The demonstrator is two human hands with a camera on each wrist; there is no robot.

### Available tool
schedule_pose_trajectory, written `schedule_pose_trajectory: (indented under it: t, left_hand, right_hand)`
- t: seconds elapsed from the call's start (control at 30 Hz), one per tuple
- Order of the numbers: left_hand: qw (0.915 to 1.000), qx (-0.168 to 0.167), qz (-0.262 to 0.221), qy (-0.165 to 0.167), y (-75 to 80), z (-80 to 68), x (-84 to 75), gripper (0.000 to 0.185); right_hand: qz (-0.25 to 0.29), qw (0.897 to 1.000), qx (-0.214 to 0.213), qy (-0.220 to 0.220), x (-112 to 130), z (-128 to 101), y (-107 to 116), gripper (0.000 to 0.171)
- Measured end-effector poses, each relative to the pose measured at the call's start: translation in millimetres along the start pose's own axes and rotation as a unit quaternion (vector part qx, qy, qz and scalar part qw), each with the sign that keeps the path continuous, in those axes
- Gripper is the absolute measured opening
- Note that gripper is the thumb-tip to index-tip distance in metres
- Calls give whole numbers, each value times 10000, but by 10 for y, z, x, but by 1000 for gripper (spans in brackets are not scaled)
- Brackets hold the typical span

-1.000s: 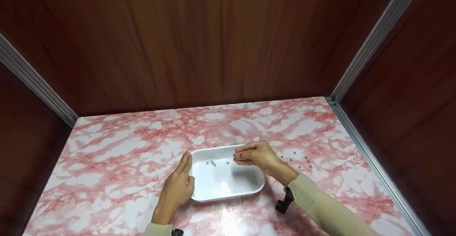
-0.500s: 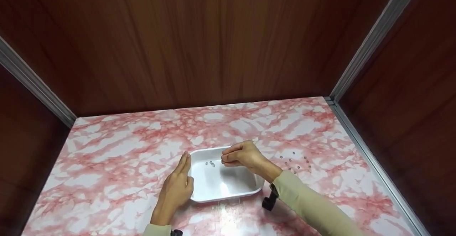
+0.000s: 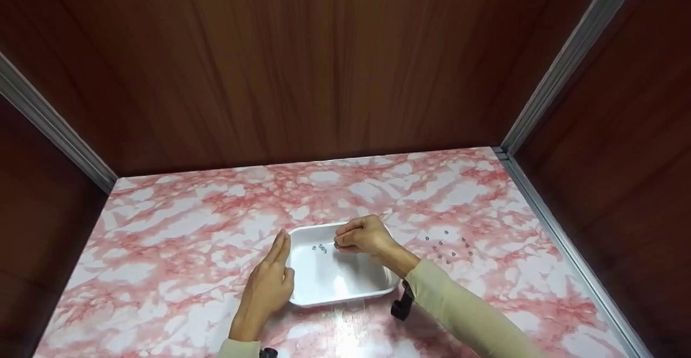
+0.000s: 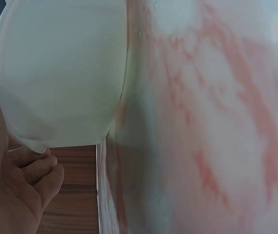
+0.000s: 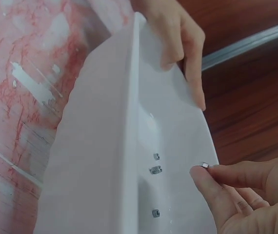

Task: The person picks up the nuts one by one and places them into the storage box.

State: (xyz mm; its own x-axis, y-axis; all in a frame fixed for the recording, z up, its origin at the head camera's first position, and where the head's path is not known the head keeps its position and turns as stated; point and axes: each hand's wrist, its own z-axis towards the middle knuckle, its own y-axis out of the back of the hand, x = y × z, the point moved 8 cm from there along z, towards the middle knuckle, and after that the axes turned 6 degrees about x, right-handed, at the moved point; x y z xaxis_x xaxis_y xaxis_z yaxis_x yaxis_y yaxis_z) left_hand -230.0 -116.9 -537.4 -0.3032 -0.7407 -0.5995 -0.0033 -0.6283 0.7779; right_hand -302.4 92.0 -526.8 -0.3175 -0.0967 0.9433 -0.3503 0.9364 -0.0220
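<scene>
A white plastic tray [image 3: 372, 285] sits on the pink marbled table [image 3: 178, 228]. My left hand [image 3: 279, 255] rests flat against the tray's left wall, fingers straight; in the right wrist view those fingers [image 5: 190, 63] lie along the rim. My right hand [image 3: 341, 243] hovers over the tray's far half and pinches a small metal nut [image 5: 205, 165] between thumb and fingertip. Three similar nuts [image 3: 319, 248] lie on the tray floor just left of that hand. The left wrist view shows only the tray's outer wall [image 4: 61, 73] and curled fingers [image 4: 31, 178].
Several more small nuts [image 3: 448, 247] are scattered on the table right of the tray. Brown wood-grain walls [image 3: 324, 61] with metal corner strips [image 3: 567, 61] close in the table at the back and both sides. A black wrist mount [image 3: 401, 305] hangs under the right sleeve.
My right hand has moved left from the tray's right edge to over its far middle, still pinched. The left hand and the tray have stayed put.
</scene>
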Motion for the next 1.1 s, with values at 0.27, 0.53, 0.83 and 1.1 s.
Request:
schedule_pose_trajectory:
  t: [0.27, 0.53, 0.83, 1.1]
  left_hand:
    - [10000, -29, 61, -38, 14, 6, 6, 63]
    - [9999, -29, 133, -72, 23, 4, 10, 63]
    - [9998, 3, 217, -30, 9, -7, 19, 62]
    - [9996, -64, 273, -68, 22, -14, 17, 62]
  right_hand:
    - [-332, 9994, -78, 40, 31, -30, 43, 24]
    - [-818, 9962, -52, 290, 113, -97, 140, 18]
    - [-1764, 9788, -6, 1042, 264, -307, 251, 28]
    - [-2716, 9451, -212, 1808, 419, -632, 415, 19]
